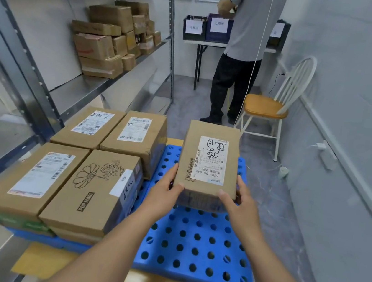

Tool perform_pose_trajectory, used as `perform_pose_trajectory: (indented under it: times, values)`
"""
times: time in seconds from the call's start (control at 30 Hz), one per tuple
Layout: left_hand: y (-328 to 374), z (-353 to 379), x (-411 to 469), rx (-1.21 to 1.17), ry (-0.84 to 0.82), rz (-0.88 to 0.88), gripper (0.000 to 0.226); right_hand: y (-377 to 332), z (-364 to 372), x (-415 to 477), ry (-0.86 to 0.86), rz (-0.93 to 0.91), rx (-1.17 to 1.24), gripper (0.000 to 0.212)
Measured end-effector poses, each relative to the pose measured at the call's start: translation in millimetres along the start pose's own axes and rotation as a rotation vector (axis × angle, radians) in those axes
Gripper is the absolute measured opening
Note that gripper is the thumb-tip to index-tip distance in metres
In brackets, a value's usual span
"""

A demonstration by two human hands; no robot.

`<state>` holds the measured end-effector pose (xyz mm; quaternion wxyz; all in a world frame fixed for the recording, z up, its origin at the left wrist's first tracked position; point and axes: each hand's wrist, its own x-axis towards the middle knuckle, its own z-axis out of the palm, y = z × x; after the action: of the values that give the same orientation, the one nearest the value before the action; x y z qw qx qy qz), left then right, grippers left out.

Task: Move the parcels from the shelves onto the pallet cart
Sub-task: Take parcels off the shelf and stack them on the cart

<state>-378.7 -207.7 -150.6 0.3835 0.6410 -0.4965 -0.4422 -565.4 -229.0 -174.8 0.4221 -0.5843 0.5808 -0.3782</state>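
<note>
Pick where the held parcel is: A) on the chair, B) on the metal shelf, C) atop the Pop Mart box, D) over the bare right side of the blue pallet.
D: the left grip and right grip hold the parcel over the bare blue pallet, right of the Pop Mart box.

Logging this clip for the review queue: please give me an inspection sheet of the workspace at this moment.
Surface: blue perforated pallet, near right part bare.
Job's things: labelled parcel held over the pallet's far right; stacked parcels fill its left side; shelf parcels still on the shelving.
Clutter: small white cup on the floor by the wall.
Grippers: left hand and right hand grip the labelled parcel's near end.
Cables: white cord hanging mid-room; black cable behind the chair.
Surroundings: metal shelving on the left; a person standing at a table with crates.
</note>
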Motion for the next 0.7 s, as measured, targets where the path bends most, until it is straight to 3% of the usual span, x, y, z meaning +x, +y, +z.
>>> perform_pose_trajectory:
  times: [0.23, 0.37, 0.5, 0.7]
  values:
    - [-8, -7, 31, 0.129, -0.06, -0.163, 0.055, 1, 17, 27, -0.003, 0.113, -0.028, 0.057]
    - [11, -24, 47, 0.409, -0.048, -0.005, 0.051, -7, 24, 46, -0.03, 0.147, -0.043, 0.055]
    - [17, -63, 74, 0.715, 0.169, 0.168, 0.043, -16, 37, 64, -0.041, 0.158, -0.043, 0.05]
    - [-1, -106, 104, 1.029, 0.131, 0.054, 0.026, -29, 55, 88, -0.042, 0.17, -0.044, 0.049]
